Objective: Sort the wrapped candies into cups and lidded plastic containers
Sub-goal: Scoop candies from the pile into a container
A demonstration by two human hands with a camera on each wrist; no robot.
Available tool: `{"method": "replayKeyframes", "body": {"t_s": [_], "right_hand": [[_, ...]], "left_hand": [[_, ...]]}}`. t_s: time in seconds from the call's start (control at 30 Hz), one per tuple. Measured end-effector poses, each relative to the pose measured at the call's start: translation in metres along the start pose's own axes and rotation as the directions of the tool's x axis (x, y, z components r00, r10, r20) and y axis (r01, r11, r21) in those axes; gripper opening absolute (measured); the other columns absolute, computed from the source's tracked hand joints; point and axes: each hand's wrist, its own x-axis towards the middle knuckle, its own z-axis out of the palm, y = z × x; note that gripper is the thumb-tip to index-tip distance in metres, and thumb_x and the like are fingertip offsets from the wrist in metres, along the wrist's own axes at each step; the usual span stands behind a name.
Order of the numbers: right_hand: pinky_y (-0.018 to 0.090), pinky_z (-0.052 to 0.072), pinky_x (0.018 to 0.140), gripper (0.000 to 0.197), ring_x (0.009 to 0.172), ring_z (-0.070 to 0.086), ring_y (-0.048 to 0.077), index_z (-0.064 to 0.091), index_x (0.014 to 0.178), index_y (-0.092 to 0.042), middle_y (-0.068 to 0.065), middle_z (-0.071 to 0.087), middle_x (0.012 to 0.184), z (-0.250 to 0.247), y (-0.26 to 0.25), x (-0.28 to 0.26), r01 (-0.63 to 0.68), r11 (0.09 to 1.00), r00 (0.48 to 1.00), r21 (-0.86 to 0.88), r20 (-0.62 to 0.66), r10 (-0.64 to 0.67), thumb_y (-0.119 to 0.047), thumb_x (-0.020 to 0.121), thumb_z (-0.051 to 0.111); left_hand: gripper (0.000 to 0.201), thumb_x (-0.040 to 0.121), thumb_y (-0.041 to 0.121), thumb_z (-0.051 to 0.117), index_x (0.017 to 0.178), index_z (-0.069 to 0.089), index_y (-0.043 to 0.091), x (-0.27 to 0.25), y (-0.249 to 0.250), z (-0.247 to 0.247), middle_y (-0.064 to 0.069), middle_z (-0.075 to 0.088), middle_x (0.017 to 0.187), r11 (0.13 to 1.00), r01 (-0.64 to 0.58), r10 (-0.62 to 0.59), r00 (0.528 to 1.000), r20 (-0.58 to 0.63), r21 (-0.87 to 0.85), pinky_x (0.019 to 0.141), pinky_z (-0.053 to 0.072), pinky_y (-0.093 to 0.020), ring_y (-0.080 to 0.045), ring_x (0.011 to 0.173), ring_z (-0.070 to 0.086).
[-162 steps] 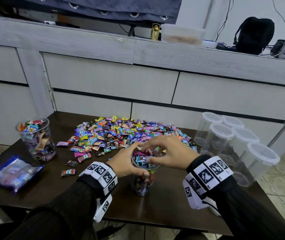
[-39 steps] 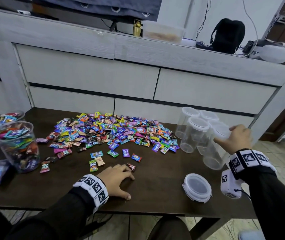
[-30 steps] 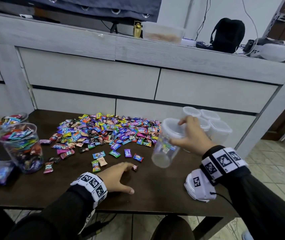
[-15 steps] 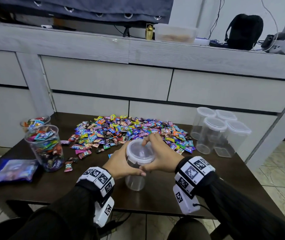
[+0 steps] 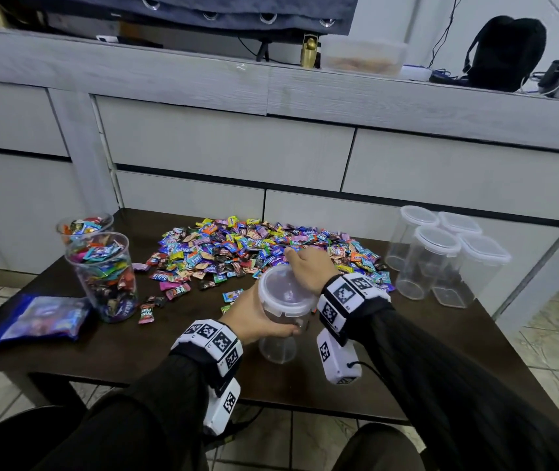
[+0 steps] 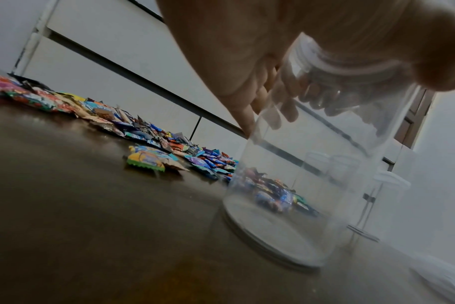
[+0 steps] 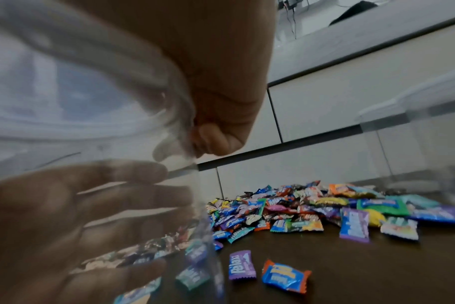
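An empty clear plastic container (image 5: 279,348) with a white-rimmed lid (image 5: 283,290) stands at the table's front centre. My left hand (image 5: 264,321) grips its wall from the left, and the fingers (image 6: 249,115) show through the plastic. My right hand (image 5: 301,266) grips the lid at its far right edge, fingers (image 7: 216,139) curled over the rim. The lid (image 7: 96,86) sits on the container. Behind it lies a wide pile of wrapped candies (image 5: 254,249), with a few loose candies (image 7: 286,275) near the container.
Two cups (image 5: 104,277) full of candies stand at the left, with a blue bag (image 5: 40,316) in front of them. Several empty lidded containers (image 5: 441,256) cluster at the right rear. Grey drawers (image 5: 223,147) rise behind the dark table (image 5: 424,351).
My right hand brought an empty container from the right group to the front centre and my left hand took hold of it. The right hand's fingers have since shifted to the lid's far edge.
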Motion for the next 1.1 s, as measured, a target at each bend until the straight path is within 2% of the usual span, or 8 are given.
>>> {"method": "replayKeyframes", "body": {"t_s": [0.1,0.17,0.3,0.47,0.6,0.73,0.93,1.1], "right_hand": [[0.033,0.041,0.085,0.042,0.105,0.055,0.033,0.059,0.106,0.007,0.023,0.058,0.112,0.003,-0.009,0.004,-0.087,0.995,0.992,-0.037,0.088,0.09,-0.021,0.104,0.026],[0.037,0.043,0.092,0.037,0.114,0.053,0.035,0.055,0.118,0.008,0.023,0.055,0.124,0.003,-0.013,0.003,-0.086,0.995,0.99,-0.059,0.11,0.092,-0.012,0.102,0.028],[0.039,0.043,0.09,0.036,0.113,0.054,0.036,0.055,0.116,0.008,0.025,0.056,0.121,0.003,-0.01,0.004,-0.035,0.988,0.994,-0.152,0.101,0.05,-0.011,0.101,0.03],[0.034,0.039,0.072,0.028,0.09,0.056,0.03,0.052,0.091,-0.009,0.013,0.057,0.104,0.004,-0.009,-0.001,0.123,0.967,0.984,-0.221,-0.1,-0.148,-0.026,0.1,0.032],[0.032,0.032,0.065,0.038,0.074,0.046,0.025,0.042,0.069,-0.014,0.011,0.053,0.082,0.009,-0.018,-0.005,0.24,0.935,0.971,-0.26,0.046,-0.237,-0.034,0.1,0.031],[0.031,0.032,0.069,0.043,0.075,0.046,0.026,0.035,0.06,-0.016,0.009,0.046,0.074,0.01,-0.015,0.001,0.154,0.955,0.979,-0.255,0.171,-0.112,-0.029,0.1,0.028],[0.036,0.038,0.082,0.041,0.103,0.053,0.034,0.055,0.111,0.004,0.024,0.055,0.119,0.008,-0.015,-0.003,0.164,0.938,0.968,-0.306,0.235,-0.093,-0.018,0.101,0.023],[0.035,0.036,0.077,0.038,0.103,0.055,0.032,0.054,0.112,0.005,0.024,0.056,0.116,0.009,-0.013,-0.004,0.201,0.929,0.965,-0.31,0.227,-0.133,-0.016,0.101,0.024]], "left_hand": [[0.098,0.043,0.033,0.094,0.131,0.05,0.028,0.0,-0.002,0.0,0.008,0.067,0.122,1.0,0.006,-0.006,1.0,0.006,-0.005,0.106,0.045,-0.042,-0.008,0.118,0.06],[0.102,0.043,0.033,0.093,0.134,0.049,0.024,0.0,-0.002,-0.001,0.006,0.066,0.124,1.0,0.008,-0.008,1.0,0.01,-0.012,0.107,0.045,-0.044,-0.009,0.119,0.06],[0.103,0.045,0.031,0.092,0.137,0.048,0.02,0.0,0.0,0.001,0.006,0.066,0.125,1.0,-0.018,0.018,1.0,0.0,-0.004,0.106,0.046,-0.041,-0.008,0.119,0.06],[0.099,0.045,0.033,0.092,0.134,0.049,0.024,-0.002,-0.001,0.002,0.008,0.066,0.124,1.0,-0.009,0.009,1.0,0.0,-0.024,0.101,0.047,-0.03,-0.005,0.118,0.059],[0.074,0.038,0.043,0.087,0.105,0.058,0.034,-0.004,0.005,0.002,0.02,0.071,0.101,0.998,0.033,-0.036,0.998,0.048,0.059,0.085,0.052,-0.019,0.005,0.099,0.065],[0.074,0.039,0.037,0.088,0.106,0.06,0.027,-0.005,0.008,0.004,-0.003,0.072,0.111,0.998,0.045,-0.051,0.991,0.126,0.046,0.097,0.052,-0.042,-0.015,0.107,0.067],[0.096,0.037,0.038,0.088,0.123,0.055,0.011,-0.004,0.01,0.006,-0.01,0.067,0.12,0.998,0.04,-0.045,0.988,0.149,0.039,0.102,0.048,-0.047,-0.021,0.116,0.063],[0.101,0.038,0.039,0.088,0.127,0.053,0.007,-0.003,0.008,0.005,-0.008,0.067,0.121,0.999,0.022,-0.029,0.988,0.151,0.046,0.101,0.048,-0.046,-0.019,0.115,0.062]]}}
